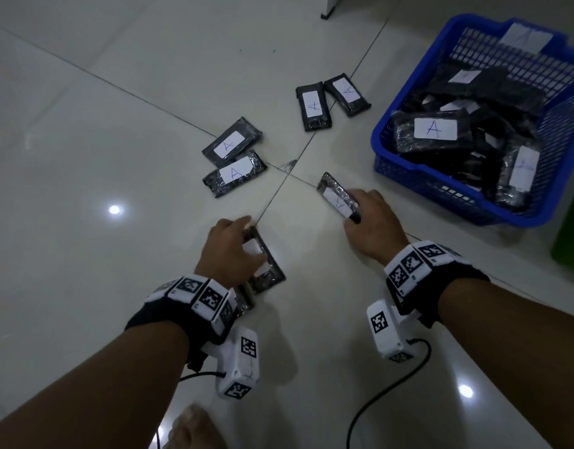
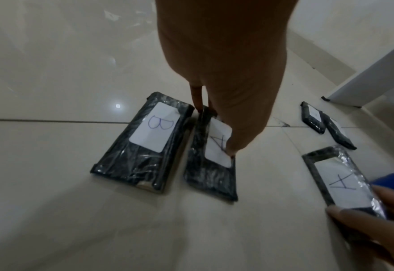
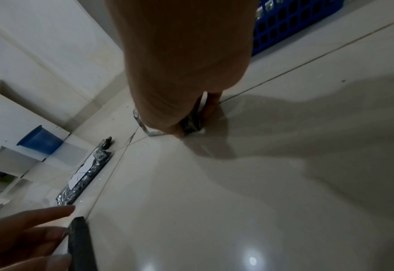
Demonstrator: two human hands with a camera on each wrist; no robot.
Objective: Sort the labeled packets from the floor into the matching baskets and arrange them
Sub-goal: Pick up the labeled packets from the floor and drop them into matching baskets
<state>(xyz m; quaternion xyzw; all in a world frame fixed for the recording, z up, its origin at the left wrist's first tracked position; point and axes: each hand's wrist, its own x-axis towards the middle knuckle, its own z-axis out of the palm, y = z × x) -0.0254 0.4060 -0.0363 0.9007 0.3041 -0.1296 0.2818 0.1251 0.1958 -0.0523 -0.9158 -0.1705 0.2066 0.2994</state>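
Two hands are down at the pale tiled floor (image 1: 85, 157). Nearest, the left hand (image 1: 229, 251) pinches an A packet (image 2: 211, 157) by its edges; a B packet (image 2: 142, 143) lies just beside it. A little farther, the right hand (image 1: 373, 226) grips another A-labelled packet (image 1: 337, 197), one end tilted up. Beyond lie four more A packets in two pairs (image 1: 232, 158) (image 1: 331, 98). Farthest right, the blue basket (image 1: 418, 186), tagged A, holds a loose heap of packets.
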